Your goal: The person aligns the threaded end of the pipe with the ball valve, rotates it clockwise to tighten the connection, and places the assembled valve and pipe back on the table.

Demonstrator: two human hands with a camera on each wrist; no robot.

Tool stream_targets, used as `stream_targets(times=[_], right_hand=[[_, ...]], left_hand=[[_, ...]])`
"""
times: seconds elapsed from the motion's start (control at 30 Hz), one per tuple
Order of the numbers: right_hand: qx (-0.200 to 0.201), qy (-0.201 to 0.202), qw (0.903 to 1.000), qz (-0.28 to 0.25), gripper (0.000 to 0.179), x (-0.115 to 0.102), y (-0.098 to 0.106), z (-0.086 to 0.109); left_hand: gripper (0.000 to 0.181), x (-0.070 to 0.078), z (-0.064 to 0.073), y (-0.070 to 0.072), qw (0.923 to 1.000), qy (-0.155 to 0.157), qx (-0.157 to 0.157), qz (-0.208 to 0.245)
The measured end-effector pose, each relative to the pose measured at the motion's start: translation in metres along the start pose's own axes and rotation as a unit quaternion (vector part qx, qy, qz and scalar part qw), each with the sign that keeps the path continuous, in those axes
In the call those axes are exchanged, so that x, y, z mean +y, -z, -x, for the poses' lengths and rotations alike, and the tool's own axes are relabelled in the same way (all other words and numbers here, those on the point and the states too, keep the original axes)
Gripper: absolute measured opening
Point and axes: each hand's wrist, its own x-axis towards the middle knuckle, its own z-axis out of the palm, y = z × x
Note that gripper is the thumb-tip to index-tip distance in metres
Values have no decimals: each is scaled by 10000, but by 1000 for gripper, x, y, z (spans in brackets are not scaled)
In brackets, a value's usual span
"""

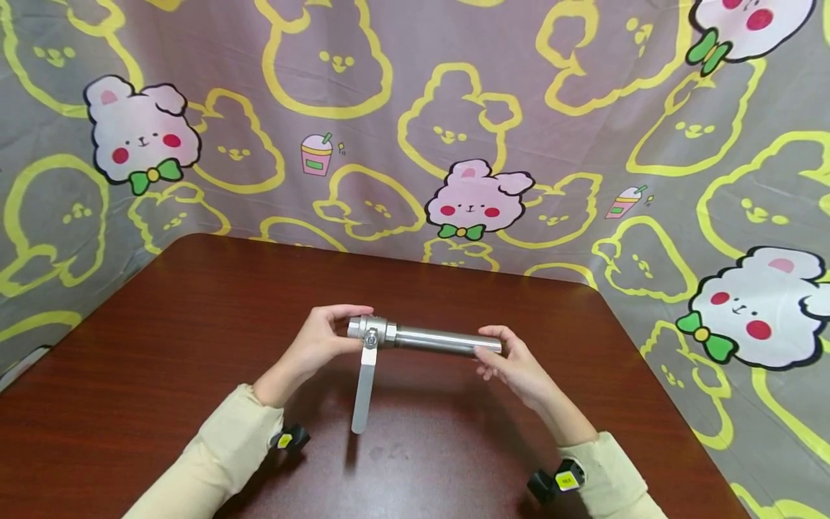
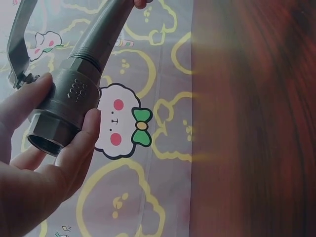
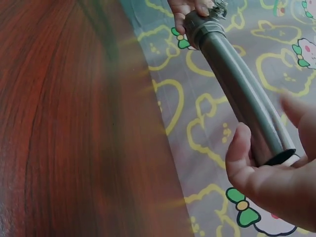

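Valve: silver metal ball valve [image 1: 372, 329] with a hexagonal end, held above a reddish-brown wood-grained table [image 1: 194, 339].
Tube: straight, shiny silver metal cylinder [image 1: 437, 340], joined to the valve's right side.
Lever: flat pale metal handle [image 1: 364, 389], projecting from the valve.
Left hand [image 1: 318, 339]: grips the valve between thumb and fingers.
Right hand [image 1: 524, 373]: grasps the tube at the end away from the valve.
Backdrop: grey bunny-printed cloth [image 1: 382, 144], beyond the valve.
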Motion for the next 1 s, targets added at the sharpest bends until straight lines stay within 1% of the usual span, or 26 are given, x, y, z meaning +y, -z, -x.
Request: stream_targets(times=[0.1,0.17,0.27,0.43,0.53,0.67,0.73,0.87,0.93,1.0], right_hand=[[-282,90,9995,75,39,0,4,1],[-387,142,9991,34,40,0,6,1],[-460,166,9988,-7,38,0,9,0],[-501,80,9987,102,47,-1,13,-1],[-544,12,9985,78,42,-2,15,0],[-631,11,9980,-97,29,-3,16,0],[-565,45,9984,-74,21,-4,16,0],[-127,76,9996,256,8,-4,16,1],[103,66,9991,414,6,-4,16,2],[250,71,9985,482,8,-4,17,2]], left_hand=[[45,2,0,1,10000,-35,24,-31],[44,2,0,1,10000,-48,33,-47],[45,2,0,1,10000,-33,42,-40],[45,3,1,0,10000,40,49,-17],[45,3,0,-1,10000,28,68,-19],[44,5,0,-1,9999,-4,107,-23],[44,6,0,-2,9999,5,101,-32],[44,5,0,-3,9999,71,74,-65],[44,4,0,-3,9999,112,74,-69],[44,3,1,-4,9999,129,68,-66]])
